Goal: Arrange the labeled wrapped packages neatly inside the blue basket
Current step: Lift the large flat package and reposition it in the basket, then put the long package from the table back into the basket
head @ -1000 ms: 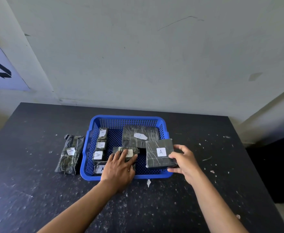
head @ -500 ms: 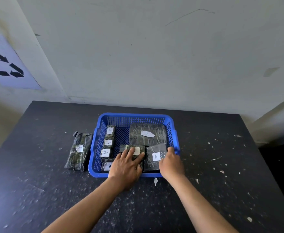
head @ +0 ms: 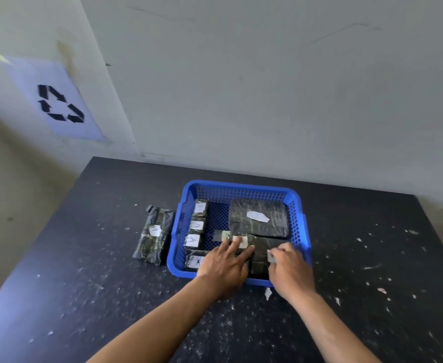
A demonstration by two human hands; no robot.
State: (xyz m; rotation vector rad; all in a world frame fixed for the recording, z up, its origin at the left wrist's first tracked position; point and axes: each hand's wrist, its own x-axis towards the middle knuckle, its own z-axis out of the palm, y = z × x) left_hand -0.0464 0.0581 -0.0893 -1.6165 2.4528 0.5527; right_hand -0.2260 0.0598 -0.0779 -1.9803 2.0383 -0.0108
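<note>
The blue basket (head: 241, 186) stands mid-table. Along its left wall runs a column of several small dark wrapped packages (head: 192, 241) with white "A" labels. A large flat package (head: 258, 218) lies at the back right. My left hand (head: 225, 265) rests, fingers spread, on a small labeled package (head: 227, 235) in the basket's middle. My right hand (head: 289, 268) presses with curled fingers on a square package (head: 261, 251) lying flat in the front right corner, partly covering its label. One long wrapped package (head: 154, 235) lies on the table left of the basket.
The black table (head: 84, 271) is speckled with white flecks, and a scrap of white paper (head: 268, 293) lies just in front of the basket. A wall stands close behind the table, with a recycling sign (head: 60, 103) at the left.
The square package went from tilted above the basket's right rim down flat into the front right corner, my right hand following on top. My left hand stayed on the middle package.
</note>
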